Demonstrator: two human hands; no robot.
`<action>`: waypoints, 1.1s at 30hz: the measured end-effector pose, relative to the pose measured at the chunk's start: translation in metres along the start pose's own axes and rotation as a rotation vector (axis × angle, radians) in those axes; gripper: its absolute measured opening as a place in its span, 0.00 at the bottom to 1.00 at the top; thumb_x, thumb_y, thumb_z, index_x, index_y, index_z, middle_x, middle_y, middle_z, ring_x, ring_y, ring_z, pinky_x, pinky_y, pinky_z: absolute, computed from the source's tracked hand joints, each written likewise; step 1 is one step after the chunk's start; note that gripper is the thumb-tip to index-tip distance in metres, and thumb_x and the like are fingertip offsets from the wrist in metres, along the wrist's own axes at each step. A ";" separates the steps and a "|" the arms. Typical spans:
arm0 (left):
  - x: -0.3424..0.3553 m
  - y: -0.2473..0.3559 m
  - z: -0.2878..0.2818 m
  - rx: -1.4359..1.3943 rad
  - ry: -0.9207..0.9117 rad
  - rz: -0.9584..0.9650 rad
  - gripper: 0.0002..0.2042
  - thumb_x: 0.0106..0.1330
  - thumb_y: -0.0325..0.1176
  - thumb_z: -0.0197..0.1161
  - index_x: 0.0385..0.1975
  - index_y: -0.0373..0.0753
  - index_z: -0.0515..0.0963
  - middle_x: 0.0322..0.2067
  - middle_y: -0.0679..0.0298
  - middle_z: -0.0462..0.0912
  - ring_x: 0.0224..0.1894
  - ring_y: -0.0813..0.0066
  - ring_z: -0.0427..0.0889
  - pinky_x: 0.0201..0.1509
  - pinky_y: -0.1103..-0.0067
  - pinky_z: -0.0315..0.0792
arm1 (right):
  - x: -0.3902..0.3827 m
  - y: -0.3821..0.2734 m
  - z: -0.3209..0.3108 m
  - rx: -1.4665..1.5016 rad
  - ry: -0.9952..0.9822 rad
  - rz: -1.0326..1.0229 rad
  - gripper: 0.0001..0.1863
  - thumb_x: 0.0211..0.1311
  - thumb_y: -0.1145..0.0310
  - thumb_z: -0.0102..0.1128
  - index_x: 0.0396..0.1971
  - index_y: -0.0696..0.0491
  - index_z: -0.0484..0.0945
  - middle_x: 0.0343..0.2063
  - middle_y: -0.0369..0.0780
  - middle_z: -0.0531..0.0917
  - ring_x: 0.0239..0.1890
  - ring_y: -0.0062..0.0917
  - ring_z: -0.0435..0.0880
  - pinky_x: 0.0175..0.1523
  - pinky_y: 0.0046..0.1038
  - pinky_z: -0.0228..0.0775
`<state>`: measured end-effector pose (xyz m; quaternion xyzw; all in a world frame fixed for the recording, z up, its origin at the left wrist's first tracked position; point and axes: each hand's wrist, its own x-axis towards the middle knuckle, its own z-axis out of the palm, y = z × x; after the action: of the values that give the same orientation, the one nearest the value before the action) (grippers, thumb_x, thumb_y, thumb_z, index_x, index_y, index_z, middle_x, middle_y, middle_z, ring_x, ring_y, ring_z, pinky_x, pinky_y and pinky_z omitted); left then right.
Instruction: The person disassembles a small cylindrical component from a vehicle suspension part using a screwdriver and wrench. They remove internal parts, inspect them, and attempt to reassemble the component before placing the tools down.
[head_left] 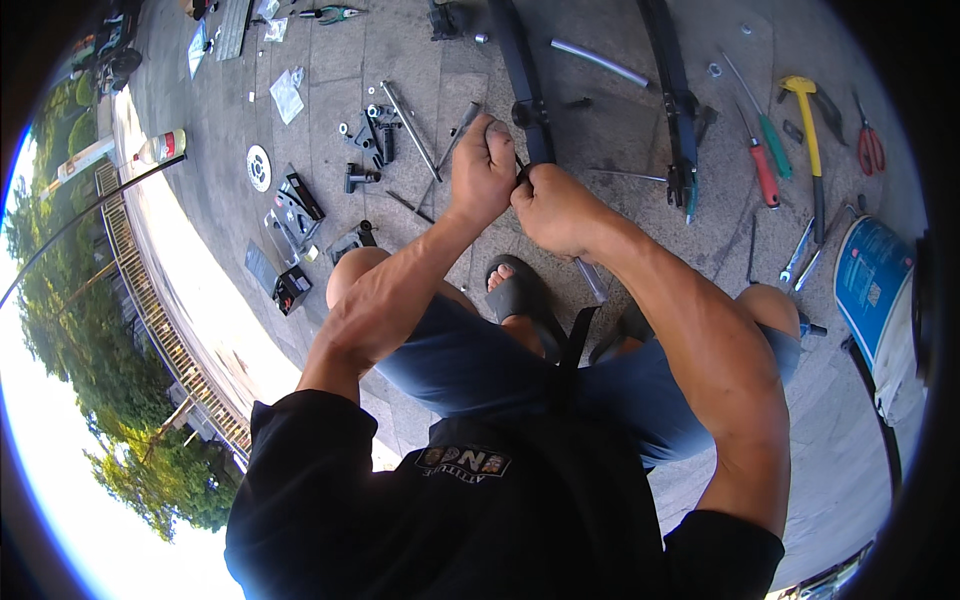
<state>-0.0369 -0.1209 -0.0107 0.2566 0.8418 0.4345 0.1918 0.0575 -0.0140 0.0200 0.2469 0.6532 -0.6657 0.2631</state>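
Observation:
My left hand (485,170) and my right hand (558,210) are both closed, meeting in front of my knees. Something small and dark shows between the two fists, mostly hidden by the fingers. Past the left knuckles pokes a grey rod-like piece (466,118); I cannot tell whether it is gripped or lies behind. A shiny metal bar end (592,282) shows just under my right wrist, and whether that hand holds it is unclear. Right beyond the hands runs a long black frame bar (520,75), with a second black bar (672,90) to its right.
On the paving at right lie a yellow hammer (805,125), a red-handled screwdriver (764,178), a green-handled screwdriver (776,146) and red pliers (870,148). A blue-and-white bag (872,280) stands nearby. Leftward are a metal tube (408,128), black brackets (380,135), a white disc (259,168) and plastic bags (287,95).

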 end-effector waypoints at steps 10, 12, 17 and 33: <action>0.002 -0.006 0.000 -0.025 -0.035 -0.083 0.09 0.67 0.32 0.48 0.31 0.32 0.71 0.20 0.54 0.73 0.23 0.65 0.73 0.30 0.71 0.68 | -0.005 -0.004 -0.002 -0.140 0.059 -0.043 0.13 0.62 0.67 0.52 0.36 0.64 0.73 0.31 0.57 0.80 0.38 0.51 0.81 0.43 0.43 0.73; 0.003 -0.006 -0.002 -0.019 -0.035 -0.085 0.09 0.68 0.32 0.48 0.32 0.32 0.71 0.20 0.54 0.73 0.23 0.65 0.73 0.30 0.72 0.69 | -0.003 -0.003 -0.002 -0.062 0.070 -0.110 0.13 0.62 0.68 0.52 0.37 0.64 0.73 0.31 0.57 0.81 0.39 0.51 0.81 0.43 0.43 0.73; -0.002 -0.005 0.000 -0.004 0.018 0.016 0.10 0.69 0.33 0.47 0.30 0.33 0.70 0.19 0.60 0.71 0.22 0.72 0.70 0.28 0.75 0.66 | -0.004 0.000 -0.003 -0.468 0.223 -0.190 0.13 0.64 0.68 0.49 0.37 0.65 0.73 0.30 0.58 0.81 0.36 0.51 0.82 0.41 0.42 0.74; -0.005 -0.002 -0.008 -0.049 0.008 -0.028 0.10 0.69 0.33 0.47 0.31 0.32 0.70 0.19 0.62 0.71 0.21 0.75 0.68 0.26 0.76 0.65 | -0.007 -0.010 0.001 -0.324 0.109 -0.190 0.12 0.63 0.69 0.50 0.37 0.65 0.73 0.31 0.60 0.80 0.34 0.49 0.83 0.37 0.42 0.76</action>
<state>-0.0373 -0.1299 -0.0075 0.2381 0.8353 0.4531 0.2007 0.0561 -0.0151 0.0324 0.1744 0.7855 -0.5593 0.1994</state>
